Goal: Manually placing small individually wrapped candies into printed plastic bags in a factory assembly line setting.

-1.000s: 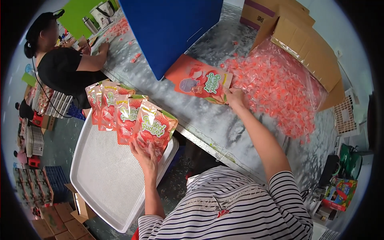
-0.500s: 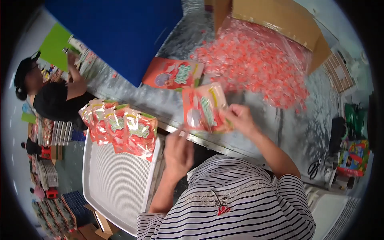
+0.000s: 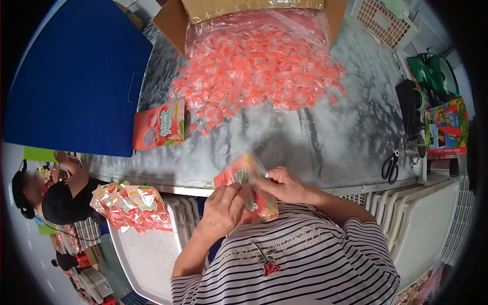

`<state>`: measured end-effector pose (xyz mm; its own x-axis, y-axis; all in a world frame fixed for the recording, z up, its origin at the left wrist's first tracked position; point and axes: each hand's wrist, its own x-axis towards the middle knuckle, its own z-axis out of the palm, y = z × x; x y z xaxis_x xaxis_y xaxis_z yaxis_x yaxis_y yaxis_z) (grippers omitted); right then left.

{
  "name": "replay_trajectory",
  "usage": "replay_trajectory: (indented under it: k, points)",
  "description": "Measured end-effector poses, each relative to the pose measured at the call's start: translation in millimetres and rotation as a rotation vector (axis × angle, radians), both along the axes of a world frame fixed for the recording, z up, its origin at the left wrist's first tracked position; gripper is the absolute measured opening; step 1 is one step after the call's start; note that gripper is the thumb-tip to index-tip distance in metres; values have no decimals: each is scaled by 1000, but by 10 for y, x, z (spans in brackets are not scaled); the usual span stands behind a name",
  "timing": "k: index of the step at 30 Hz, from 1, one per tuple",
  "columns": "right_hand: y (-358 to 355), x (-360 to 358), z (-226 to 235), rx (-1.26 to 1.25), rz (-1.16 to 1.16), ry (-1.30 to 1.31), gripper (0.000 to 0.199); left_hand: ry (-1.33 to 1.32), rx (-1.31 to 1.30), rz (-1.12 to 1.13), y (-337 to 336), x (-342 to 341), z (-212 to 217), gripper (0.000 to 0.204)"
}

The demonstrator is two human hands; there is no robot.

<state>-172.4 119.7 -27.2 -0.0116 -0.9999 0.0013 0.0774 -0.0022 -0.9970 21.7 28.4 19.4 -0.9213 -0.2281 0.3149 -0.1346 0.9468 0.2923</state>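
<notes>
Between my hands, close to my shirt, is a red candy pouch (image 3: pixel 260 206) with a pale, shiny upper part, tilted and slightly blurred. My left hand (image 3: pixel 222 209) has its fingers curled on the pouch's left side. At its upper right edge, my right hand (image 3: pixel 288 185) pinches the pouch with thumb and fingers. Beyond them, a large heap of red wrapped candies (image 3: pixel 264 66) spills from a plastic-lined cardboard box (image 3: pixel 172 23). A flat red pouch (image 3: pixel 161 126) lies on the table (image 3: pixel 284 137), left of the heap.
Several filled pouches (image 3: pixel 133 206) lie on a white tray (image 3: pixel 147 254) at left. A blue panel (image 3: pixel 71 76) stands on the table's left. Black scissors (image 3: pixel 391 166) lie at right, near a beige basket (image 3: pixel 384 23) and stacked trays (image 3: pixel 424 218). A co-worker (image 3: pixel 66 198) is at far left.
My view has swung rightward, so the heap and the tray appear further left. Both hands have drawn the pouch closer to my body, and my left hand now grips its side.
</notes>
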Motion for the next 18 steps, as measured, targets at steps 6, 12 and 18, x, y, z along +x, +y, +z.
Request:
replay_trajectory:
  k: [6,12,18]
  points:
    - [0,-185,-48,9,-63,81,29,18,-54,38,35,-194,51,58]
    - [-6,-119,-39,19,29,-101,32,-90,-65,-85,-24,-362,162,57]
    - [10,-244,-100,119,156,-8,36,-100,-150,-85,-57,-392,188,42]
